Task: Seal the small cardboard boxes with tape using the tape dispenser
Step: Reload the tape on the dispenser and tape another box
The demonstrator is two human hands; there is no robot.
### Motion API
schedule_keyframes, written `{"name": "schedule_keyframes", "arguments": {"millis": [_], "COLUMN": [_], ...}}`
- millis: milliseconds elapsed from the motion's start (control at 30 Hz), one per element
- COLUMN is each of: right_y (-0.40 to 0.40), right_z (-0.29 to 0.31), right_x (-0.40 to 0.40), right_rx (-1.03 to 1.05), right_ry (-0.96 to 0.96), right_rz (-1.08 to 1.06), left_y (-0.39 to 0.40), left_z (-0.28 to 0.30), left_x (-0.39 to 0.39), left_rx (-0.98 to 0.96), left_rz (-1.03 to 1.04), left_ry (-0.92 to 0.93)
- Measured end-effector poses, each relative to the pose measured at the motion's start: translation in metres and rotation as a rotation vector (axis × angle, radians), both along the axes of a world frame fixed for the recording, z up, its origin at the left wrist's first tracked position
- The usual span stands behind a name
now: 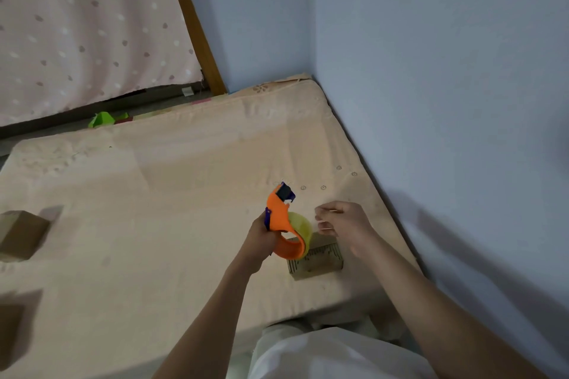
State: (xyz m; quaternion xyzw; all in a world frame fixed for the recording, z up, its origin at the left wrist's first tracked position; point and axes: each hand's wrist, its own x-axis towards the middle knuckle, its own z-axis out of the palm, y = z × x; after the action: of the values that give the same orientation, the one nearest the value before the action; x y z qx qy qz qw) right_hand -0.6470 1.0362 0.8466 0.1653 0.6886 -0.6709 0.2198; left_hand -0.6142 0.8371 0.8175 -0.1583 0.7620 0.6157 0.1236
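An orange tape dispenser [281,218] with a yellowish tape roll and a dark blue blade end is held up above the mattress. My left hand [260,238] grips its handle from below. My right hand [345,224] hovers just right of the roll with fingers loosely curled toward it; whether it pinches tape I cannot tell. Under the dispenser, a small cardboard box [317,260] lies on the mattress, partly hidden by the roll. Another small cardboard box [21,235] sits at the far left edge.
The peach mattress [172,194] fills the middle and meets a blue wall [431,101] on the right. A patterned pink curtain and wooden post stand at the back left. A green object [103,119] lies behind the mattress. My white-clad lap is at the bottom.
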Motion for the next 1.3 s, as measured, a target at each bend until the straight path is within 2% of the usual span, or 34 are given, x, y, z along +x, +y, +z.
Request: {"name": "schedule_keyframes", "arguments": {"millis": [200,333,433,667,967,1200,1300], "right_y": [-0.003,0.002,0.005,-0.001,0.001,0.003,0.003], "right_z": [0.018,0.025,0.023,0.024,0.019,0.010,0.011], "right_x": [0.001,0.000,0.002,0.006,0.001,0.000,0.001], "right_rx": [0.168,0.212,0.219,0.215,0.130,0.138,0.211], "right_ry": [0.220,0.276,0.307,0.344,0.260,0.251,0.296], "right_rz": [0.376,0.624,0.726,0.649,0.575,0.553,0.568], "left_y": [-0.005,-0.008,-0.010,-0.007,-0.009,-0.010,-0.010], "left_z": [0.008,0.010,0.010,0.015,0.017,0.015,0.015], "left_x": [0.002,0.003,0.002,0.005,0.003,0.002,0.002], "left_rx": [0.134,0.256,0.332,0.396,0.380,0.349,0.329], "left_rz": [-0.097,-0.037,-0.002,-0.023,-0.085,-0.139,-0.136], "left_ry": [-0.169,-0.243,-0.300,-0.382,-0.440,-0.472,-0.501]}}
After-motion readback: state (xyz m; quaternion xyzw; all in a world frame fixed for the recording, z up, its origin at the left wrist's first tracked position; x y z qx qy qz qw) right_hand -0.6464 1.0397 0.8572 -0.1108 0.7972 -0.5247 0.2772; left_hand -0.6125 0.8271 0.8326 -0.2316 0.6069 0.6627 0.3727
